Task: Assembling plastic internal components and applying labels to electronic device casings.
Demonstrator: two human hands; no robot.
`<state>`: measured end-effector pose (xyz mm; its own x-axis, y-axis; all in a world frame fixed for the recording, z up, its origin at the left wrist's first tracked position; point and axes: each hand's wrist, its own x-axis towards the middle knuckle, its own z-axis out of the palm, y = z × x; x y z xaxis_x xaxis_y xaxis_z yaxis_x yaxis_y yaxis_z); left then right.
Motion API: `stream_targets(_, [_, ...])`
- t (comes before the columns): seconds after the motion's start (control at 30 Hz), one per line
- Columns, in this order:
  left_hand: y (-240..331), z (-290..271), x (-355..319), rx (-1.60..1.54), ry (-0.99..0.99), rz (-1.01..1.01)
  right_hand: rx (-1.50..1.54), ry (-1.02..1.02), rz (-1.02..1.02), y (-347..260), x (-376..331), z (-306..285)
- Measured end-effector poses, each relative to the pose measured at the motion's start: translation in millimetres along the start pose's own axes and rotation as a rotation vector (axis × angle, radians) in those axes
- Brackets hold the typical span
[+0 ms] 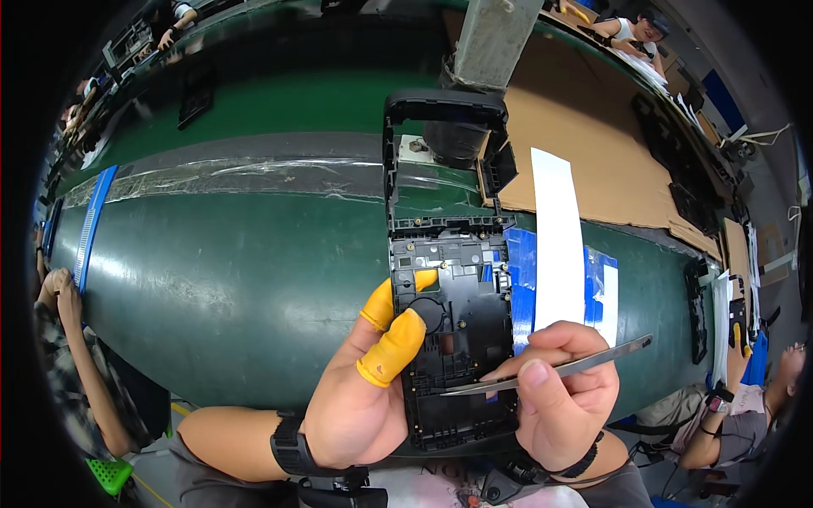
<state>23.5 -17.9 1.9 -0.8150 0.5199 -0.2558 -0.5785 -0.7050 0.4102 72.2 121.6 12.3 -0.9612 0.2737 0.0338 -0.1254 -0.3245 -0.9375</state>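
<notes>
My left hand (360,398) grips a long black plastic frame (478,317) by its left side, with yellow finger cots (394,347) on the thumb and a finger. An open rectangular loop forms the frame's far end. Its nearer part is a ribbed panel with cutouts, a round ring and small brass-coloured inserts. Pinched in my right hand (563,398) is a pair of slim metal tweezers (622,349). Their pointed tip lies over the panel's lower part, but I cannot tell whether it touches. My right fingers are at the frame's right edge.
Beneath the frame runs a green work surface (229,262). A grey post (497,42) rises beyond it. Cardboard (584,118), a white strip (556,245) and blue sheeting (522,271) lie to the right. Another person's hands (61,288) are at far left, near a blue strip (93,220).
</notes>
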Motion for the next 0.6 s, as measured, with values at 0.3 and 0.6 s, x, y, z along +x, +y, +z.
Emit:
stream_targets(0.3, [5.3,0.3,0.6,0.091,-0.016,0.003,0.000,-0.006,-0.011,1.7,2.2,4.3])
stream_targets(0.6, [4.9,5.8,-1.8,0.088,0.003,0.014,-0.005,-0.060,-0.018,-0.7,3.0,2.0])
